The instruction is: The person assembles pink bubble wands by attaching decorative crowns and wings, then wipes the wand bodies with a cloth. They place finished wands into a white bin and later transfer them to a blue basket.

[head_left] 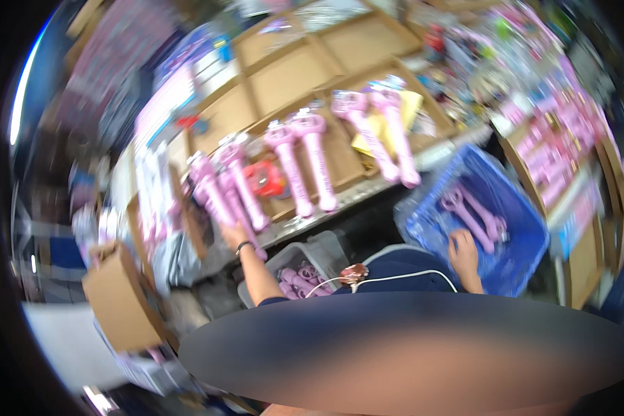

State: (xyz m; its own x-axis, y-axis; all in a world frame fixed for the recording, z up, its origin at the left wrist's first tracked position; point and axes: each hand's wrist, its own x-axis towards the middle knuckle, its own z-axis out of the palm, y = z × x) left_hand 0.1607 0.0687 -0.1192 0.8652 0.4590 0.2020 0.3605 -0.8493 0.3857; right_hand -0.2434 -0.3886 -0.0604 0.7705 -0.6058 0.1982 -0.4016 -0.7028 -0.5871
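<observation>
My left hand [236,236] is at the table's front edge on the left, closed round the handle of a pink toy wand [213,191]. Another pink wand [244,184] leans close beside it, and motion blur softens the detail there. Farther right, several more wands with round heads lie in pairs, such as the pink wand [317,166] in the middle. Over the near side of a blue basket [527,260], my right hand [464,254] is loosely open and holds nothing I can see. Inside that basket, pink wands [470,220] lie just beyond my fingers.
Shallow cardboard trays [288,73] cover the table, one with yellow paper [410,111]. A grey bin [326,253] with pink parts stands below the table edge. At right is a carton [527,163] of pink pieces; a brown box [121,298] stands at left. A white cable [409,274] crosses my front.
</observation>
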